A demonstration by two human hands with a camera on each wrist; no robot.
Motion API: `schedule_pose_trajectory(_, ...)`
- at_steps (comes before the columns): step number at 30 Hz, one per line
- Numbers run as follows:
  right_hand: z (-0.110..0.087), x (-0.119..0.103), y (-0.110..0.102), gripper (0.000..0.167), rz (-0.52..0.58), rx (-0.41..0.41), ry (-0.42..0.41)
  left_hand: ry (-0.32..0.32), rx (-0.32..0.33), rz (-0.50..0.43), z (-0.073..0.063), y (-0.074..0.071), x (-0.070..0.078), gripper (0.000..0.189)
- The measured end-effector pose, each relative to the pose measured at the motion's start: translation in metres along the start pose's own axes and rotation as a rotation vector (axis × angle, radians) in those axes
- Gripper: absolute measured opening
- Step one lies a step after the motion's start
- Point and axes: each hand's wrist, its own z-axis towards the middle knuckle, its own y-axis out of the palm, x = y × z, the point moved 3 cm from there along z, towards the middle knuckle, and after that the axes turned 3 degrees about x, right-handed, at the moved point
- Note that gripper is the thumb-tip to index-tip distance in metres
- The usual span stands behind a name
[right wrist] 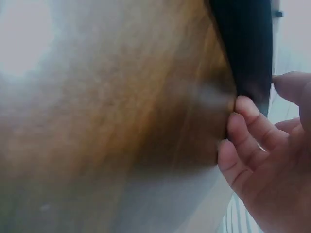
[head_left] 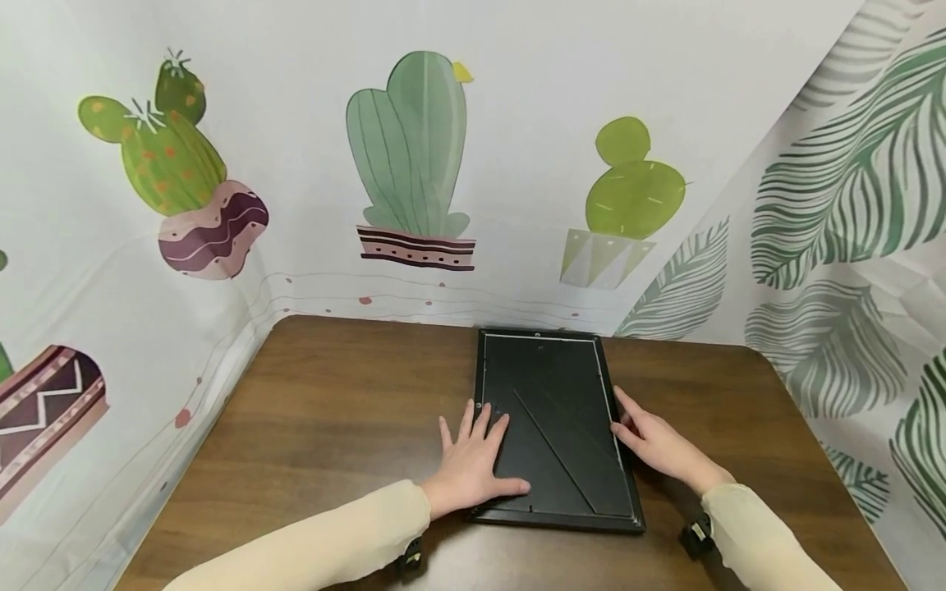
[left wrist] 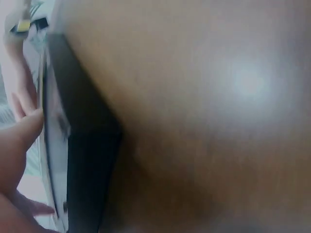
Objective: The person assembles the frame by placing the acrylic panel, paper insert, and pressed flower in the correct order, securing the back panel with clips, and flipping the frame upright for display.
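Note:
A black picture frame [head_left: 543,394] lies back side up on the table, its backing board facing me and a diagonal slit crossing it. My left hand [head_left: 470,468] rests with spread, straight fingers on the left part of the back, the thumb reaching over the board. In the left wrist view the frame's thick side [left wrist: 87,170] stands below that hand. At the right edge, my right hand [head_left: 658,439] grips the frame. The right wrist view shows its thumb on the upper rim and its fingertips [right wrist: 238,124] against the lower side, near the tabletop.
The brown wooden table [head_left: 355,386] has rounded far corners. Behind it hangs a white cloth printed with cacti [head_left: 414,156], and leaf-patterned cloth [head_left: 850,205] covers the right. A small dark device [head_left: 697,538] is worn at the right wrist, another [head_left: 411,558] at the left.

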Motion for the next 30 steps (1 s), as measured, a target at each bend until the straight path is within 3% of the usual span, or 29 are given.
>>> schedule_pose_trajectory(4,-0.012,-0.022,-0.007,0.068,-0.039,-0.044,0.096,0.116,0.083,0.072,0.015,-0.01,-0.011,0.053)
schedule_pose_trajectory(9,-0.031,-0.013,-0.001,0.064,-0.033,-0.006,0.037,0.359,0.141,0.199,0.034,-0.019,-0.01,0.016)
schedule_pose_trajectory(10,-0.034,-0.013,0.0,0.063,-0.024,0.006,0.026,0.394,0.142,0.198,0.037,-0.019,-0.007,0.012)
schedule_pose_trajectory(11,-0.037,-0.014,0.001,0.062,-0.026,0.013,0.023,0.39,0.129,0.156,0.041,-0.018,-0.004,0.01)
schedule_pose_trajectory(13,-0.04,-0.023,0.0,0.058,-0.018,0.014,0.039,0.3,0.044,-0.055,0.048,-0.014,0.001,0.008)
schedule_pose_trajectory(15,-0.042,-0.032,-0.001,0.056,-0.002,0.005,0.059,0.107,-0.041,-0.374,0.054,-0.009,0.004,0.01)
schedule_pose_trajectory(17,-0.042,-0.036,-0.001,0.055,-0.001,-0.003,0.06,-0.115,-0.056,-0.689,0.057,-0.005,0.005,0.012)
schedule_pose_trajectory(18,-0.042,-0.038,0.0,0.054,-0.001,-0.008,0.061,-0.199,-0.061,-0.804,0.058,-0.003,0.007,0.012)
schedule_pose_trajectory(20,-0.042,-0.04,0.0,0.054,-0.004,-0.016,0.065,-0.296,-0.066,-0.947,0.058,0.0,0.01,0.012)
schedule_pose_trajectory(24,-0.042,-0.039,0.0,0.052,-0.001,-0.035,0.105,-0.417,-0.092,-1.166,0.058,0.004,0.016,0.016)
schedule_pose_trajectory(30,-0.044,-0.037,-0.002,0.05,-0.027,-0.054,0.135,-0.576,-0.104,-1.356,0.061,0.011,0.016,0.017)
